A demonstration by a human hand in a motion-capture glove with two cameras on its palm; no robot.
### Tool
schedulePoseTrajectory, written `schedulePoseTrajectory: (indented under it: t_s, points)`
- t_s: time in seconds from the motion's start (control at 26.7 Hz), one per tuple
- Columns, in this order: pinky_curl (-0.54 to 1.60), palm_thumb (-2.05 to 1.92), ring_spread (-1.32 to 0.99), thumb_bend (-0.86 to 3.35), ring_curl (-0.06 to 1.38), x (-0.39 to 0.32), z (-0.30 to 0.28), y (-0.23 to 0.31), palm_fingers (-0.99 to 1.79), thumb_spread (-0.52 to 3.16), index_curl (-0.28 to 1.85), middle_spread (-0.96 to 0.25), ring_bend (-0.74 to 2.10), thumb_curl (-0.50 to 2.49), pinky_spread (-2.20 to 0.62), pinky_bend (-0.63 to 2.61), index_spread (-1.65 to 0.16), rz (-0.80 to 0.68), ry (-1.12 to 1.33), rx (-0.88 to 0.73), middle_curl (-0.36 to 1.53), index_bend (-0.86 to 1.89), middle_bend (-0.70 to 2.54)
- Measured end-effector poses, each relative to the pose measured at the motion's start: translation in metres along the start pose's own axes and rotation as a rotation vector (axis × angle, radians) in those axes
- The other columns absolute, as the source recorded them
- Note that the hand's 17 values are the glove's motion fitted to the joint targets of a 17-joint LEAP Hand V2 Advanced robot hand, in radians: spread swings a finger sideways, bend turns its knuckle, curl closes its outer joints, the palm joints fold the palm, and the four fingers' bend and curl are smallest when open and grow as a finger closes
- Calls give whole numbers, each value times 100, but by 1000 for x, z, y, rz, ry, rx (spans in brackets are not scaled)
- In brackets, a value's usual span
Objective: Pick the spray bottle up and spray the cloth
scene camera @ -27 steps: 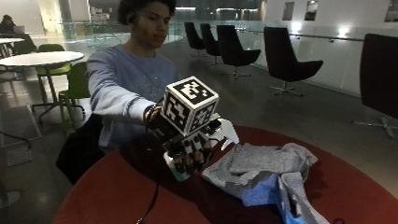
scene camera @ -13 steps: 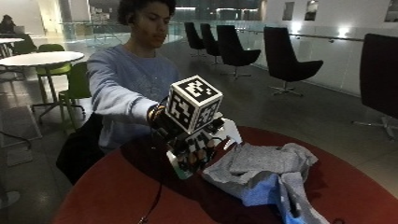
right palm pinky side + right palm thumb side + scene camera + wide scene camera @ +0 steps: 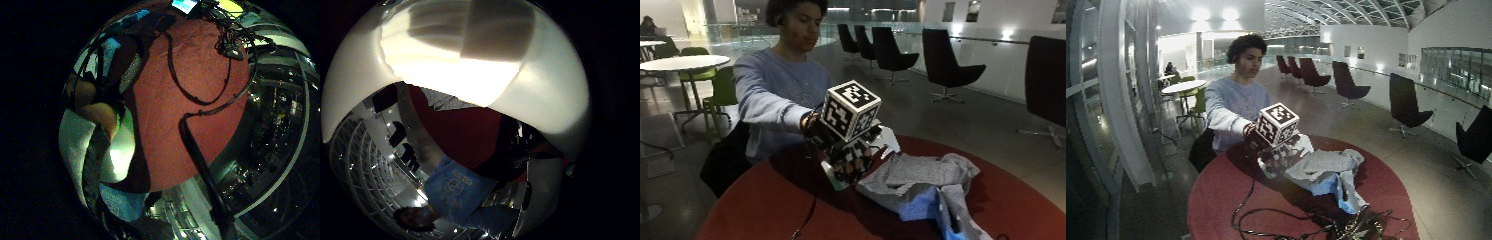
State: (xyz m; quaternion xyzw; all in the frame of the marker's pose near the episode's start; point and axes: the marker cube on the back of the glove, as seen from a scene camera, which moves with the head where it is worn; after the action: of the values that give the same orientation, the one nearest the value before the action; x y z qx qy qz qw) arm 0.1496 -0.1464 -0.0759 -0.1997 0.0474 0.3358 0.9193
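The gloved right hand (image 3: 852, 157) was curled round the white spray bottle (image 3: 887, 141), which it held up off the red round tabletop (image 3: 773, 205), its nozzle end showing at about two o'clock of the hand and turned toward the cloth. In the thumb-side palm view the bottle's pale body (image 3: 470, 65) filled most of the picture, so it sat close against the palm. The crumpled grey cloth (image 3: 923, 177) lay in a heap on the tabletop at about four o'clock of the hand, just beside it, with a blue cloth (image 3: 923, 205) partly tucked under its near edge. Held raised and aimed that way, the bottle seemed placed so that the spray would land on the grey folds rather than on the tabletop; the pick-up looked done and the spraying was the step in hand. Black cables (image 3: 1266, 220) trailed across the tabletop.
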Motion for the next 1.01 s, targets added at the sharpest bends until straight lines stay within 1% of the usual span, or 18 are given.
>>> schedulePoseTrajectory:
  t_s: [0.19, 0.41, 0.75, 0.9, 1.01]
  points:
    - [38, 90, -11, -2, 38, -11, 2, 2, 106, 101, 23, -10, 47, 43, 6, 23, -28, -54, -56, 15, 44, 9, 26]
    - [38, 91, -11, -2, 38, -46, 15, 10, 106, 101, 23, -10, 47, 43, 6, 23, -28, -206, -254, 81, 44, 9, 26]
    - [38, 91, -10, -2, 38, -149, 49, 34, 106, 101, 23, -9, 47, 42, 7, 23, -28, -470, -683, 199, 44, 10, 26]
    - [37, 91, -10, -2, 38, -196, 73, 45, 105, 101, 23, -9, 46, 42, 8, 22, -28, -537, -842, 224, 44, 10, 26]
    - [37, 91, -10, -2, 38, -224, 93, 49, 105, 101, 23, -9, 45, 42, 9, 21, -28, -567, -934, 214, 44, 10, 26]
